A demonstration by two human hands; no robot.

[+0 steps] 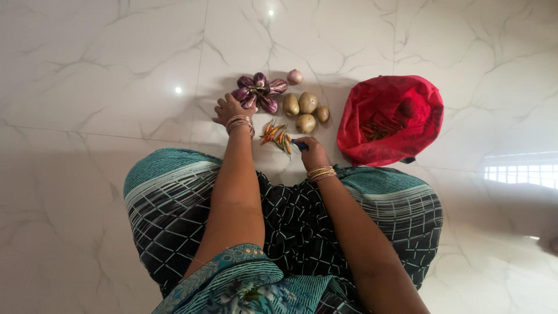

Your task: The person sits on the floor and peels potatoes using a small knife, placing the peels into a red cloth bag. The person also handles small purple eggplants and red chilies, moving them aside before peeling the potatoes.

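I sit on a white marble floor. My left hand (229,108) rests by a flower-shaped ring of purple eggplants (259,91), touching the nearest one. My right hand (313,152) is closed around a small blue object (300,145), right beside a little pile of orange and green chillies (277,135). Several potatoes (306,110) lie in a cluster just beyond the chillies. A single onion (294,76) sits past the eggplants.
A red bag (388,119) lies open to the right of the potatoes, with more vegetables dimly visible inside it. My lap, draped in teal and black checked cloth (285,215), fills the foreground. Marble floor tiles (104,87) stretch all around.
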